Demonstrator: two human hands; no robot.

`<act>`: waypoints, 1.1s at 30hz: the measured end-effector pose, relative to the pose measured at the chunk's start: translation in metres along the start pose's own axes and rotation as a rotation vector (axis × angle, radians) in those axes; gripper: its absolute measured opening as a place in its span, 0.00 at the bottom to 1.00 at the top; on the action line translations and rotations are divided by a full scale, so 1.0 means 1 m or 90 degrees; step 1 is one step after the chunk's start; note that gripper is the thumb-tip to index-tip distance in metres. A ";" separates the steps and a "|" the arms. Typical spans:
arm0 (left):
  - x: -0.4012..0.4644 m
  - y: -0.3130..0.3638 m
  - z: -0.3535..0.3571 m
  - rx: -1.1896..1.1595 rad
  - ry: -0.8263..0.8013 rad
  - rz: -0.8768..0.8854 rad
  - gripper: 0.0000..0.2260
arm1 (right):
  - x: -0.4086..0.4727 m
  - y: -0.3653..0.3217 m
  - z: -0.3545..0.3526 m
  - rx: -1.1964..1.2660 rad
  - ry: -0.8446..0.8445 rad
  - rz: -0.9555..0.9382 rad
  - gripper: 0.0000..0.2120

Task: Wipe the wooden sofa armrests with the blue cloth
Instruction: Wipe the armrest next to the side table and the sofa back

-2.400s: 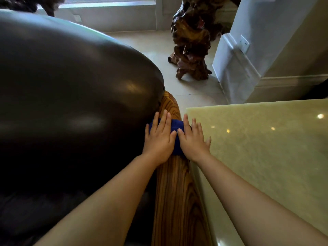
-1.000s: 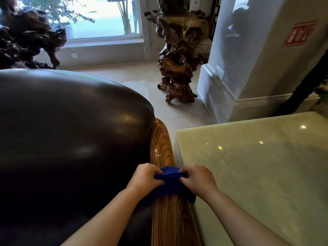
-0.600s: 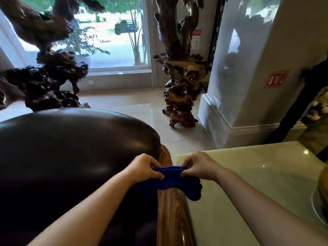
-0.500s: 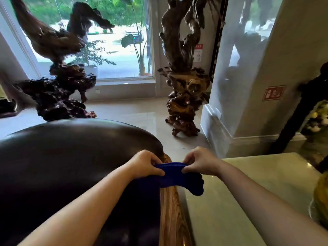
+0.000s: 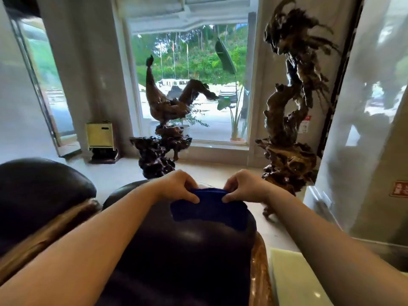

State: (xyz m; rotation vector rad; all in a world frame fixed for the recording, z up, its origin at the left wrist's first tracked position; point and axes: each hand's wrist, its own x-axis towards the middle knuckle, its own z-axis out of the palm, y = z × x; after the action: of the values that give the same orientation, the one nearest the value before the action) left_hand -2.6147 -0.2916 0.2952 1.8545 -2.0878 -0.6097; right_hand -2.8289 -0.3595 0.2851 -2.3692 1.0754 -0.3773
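The blue cloth [image 5: 209, 212] hangs stretched in the air between my two hands, above the dark leather sofa back [image 5: 176, 257]. My left hand [image 5: 176, 186] pinches its left top edge and my right hand [image 5: 245, 186] pinches its right top edge. The striped wooden armrest [image 5: 259, 272] runs along the sofa's right side, below and right of the cloth, which does not touch it. A second wooden armrest [image 5: 50, 230] shows at the left between two dark cushions.
A pale green stone table [image 5: 293, 281] stands right of the armrest. Two dark root-wood sculptures [image 5: 163, 138] [image 5: 287, 120] stand on the floor by the window. A marble pillar [image 5: 364, 129] rises at the right, a small cream box [image 5: 100, 135] at the left wall.
Both hands went from pressing the cloth flat on the right armrest to pinching its ends and lifting it off. The view has tilted up and swung left over the sofa back.
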 end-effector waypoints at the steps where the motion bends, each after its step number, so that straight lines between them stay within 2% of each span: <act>1: -0.021 -0.007 -0.012 0.008 0.011 -0.008 0.10 | 0.001 -0.022 0.006 -0.007 -0.002 -0.017 0.03; 5: -0.108 -0.048 -0.049 0.018 0.046 -0.046 0.10 | 0.005 -0.114 0.041 -0.036 -0.016 -0.091 0.06; 8: -0.178 -0.090 -0.070 0.000 0.047 -0.086 0.10 | 0.008 -0.182 0.083 -0.042 -0.036 -0.136 0.02; 12: -0.274 -0.150 -0.093 -0.038 0.054 -0.145 0.11 | 0.012 -0.271 0.150 -0.039 -0.092 -0.191 0.03; 18: -0.399 -0.233 -0.116 -0.066 0.064 -0.214 0.10 | 0.022 -0.387 0.240 -0.062 -0.164 -0.289 0.10; 21: -0.455 -0.278 -0.125 -0.078 0.086 -0.259 0.09 | 0.035 -0.439 0.285 -0.066 -0.210 -0.336 0.07; 29: -0.560 -0.381 -0.155 -0.126 0.159 -0.382 0.11 | 0.096 -0.566 0.389 -0.056 -0.324 -0.433 0.06; 33: -0.590 -0.438 -0.181 -0.101 0.174 -0.444 0.11 | 0.139 -0.625 0.436 -0.071 -0.348 -0.497 0.07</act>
State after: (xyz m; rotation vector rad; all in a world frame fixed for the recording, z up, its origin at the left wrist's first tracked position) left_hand -2.0684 0.2313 0.2790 2.3946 -1.1621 -0.5977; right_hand -2.1588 0.0284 0.2721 -2.6748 -0.0974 0.0880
